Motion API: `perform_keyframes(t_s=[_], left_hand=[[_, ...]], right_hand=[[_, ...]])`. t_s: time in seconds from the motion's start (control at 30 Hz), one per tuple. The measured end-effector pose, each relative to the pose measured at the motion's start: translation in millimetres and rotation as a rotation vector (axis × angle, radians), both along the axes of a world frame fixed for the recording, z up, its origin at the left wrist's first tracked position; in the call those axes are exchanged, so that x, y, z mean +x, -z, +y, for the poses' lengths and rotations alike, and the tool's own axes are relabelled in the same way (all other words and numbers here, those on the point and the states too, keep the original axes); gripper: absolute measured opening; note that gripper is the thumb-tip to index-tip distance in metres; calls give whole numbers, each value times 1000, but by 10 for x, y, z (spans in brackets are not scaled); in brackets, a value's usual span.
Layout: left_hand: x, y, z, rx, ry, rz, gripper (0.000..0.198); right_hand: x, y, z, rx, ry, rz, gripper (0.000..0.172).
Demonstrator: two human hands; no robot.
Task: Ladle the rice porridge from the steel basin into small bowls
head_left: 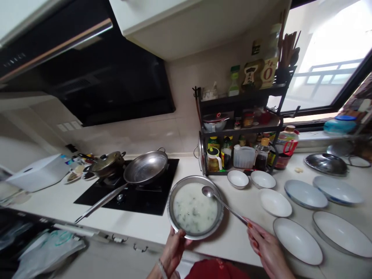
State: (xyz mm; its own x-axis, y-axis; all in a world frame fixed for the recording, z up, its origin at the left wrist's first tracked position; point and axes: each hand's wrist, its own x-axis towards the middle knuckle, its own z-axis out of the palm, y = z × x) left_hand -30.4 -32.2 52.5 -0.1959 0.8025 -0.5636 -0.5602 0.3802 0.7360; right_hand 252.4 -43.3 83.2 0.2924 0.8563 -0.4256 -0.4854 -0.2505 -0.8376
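A round metal basin (223, 211) full of pale, milky food with dark green bits sits at the counter's front edge. My left hand (177, 246) grips its near rim, thumb over the top and fingers below. In my right hand (263, 240) is the long handle of a metal ladle (208, 191). The ladle's small round head is over the right part of the basin, just above or touching the pale food; I cannot tell which. Several white bowls and plates, among them a near plate (298, 240), lie to the right of my right hand.
Left of the basin, a steel wok (147, 167) rests on the black gas stove (158, 201), its long handle jutting toward the front. A lidded pot (108, 162) stands behind it. A dark rack (241, 133) with bottles and jars is at the back. A metal lid (326, 162) lies far right.
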Motion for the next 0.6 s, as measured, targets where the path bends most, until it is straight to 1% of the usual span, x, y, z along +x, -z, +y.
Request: perform_keyframes(t_s=[0.13, 0.23, 0.3, 0.37, 0.43, 0.5, 0.6], left_hand=[[238, 1, -116, -9, 16, -20, 66], [416, -33, -154, -17, 37, -36, 76], [531, -49, -164, -10, 53, -45, 80], [639, -47, -165, -8, 66, -67, 82], [733, -29, -157, -23, 77, -110, 82], [809, -2, -141, -43, 96, -168, 78], [891, 25, -108, -53, 130, -265, 72]], right_hand=[[219, 59, -43, -24, -25, -29, 54], [374, 162, -88, -39, -35, -93, 56], [464, 248, -120, -28, -80, -174, 59], [541, 319, -148, 10, -118, -310, 59], [607, 359, -170, 115, -147, -497, 54], [669, 369, -189, 283, -188, -697, 44], [753, 377, -225, 520, -298, -956, 32]])
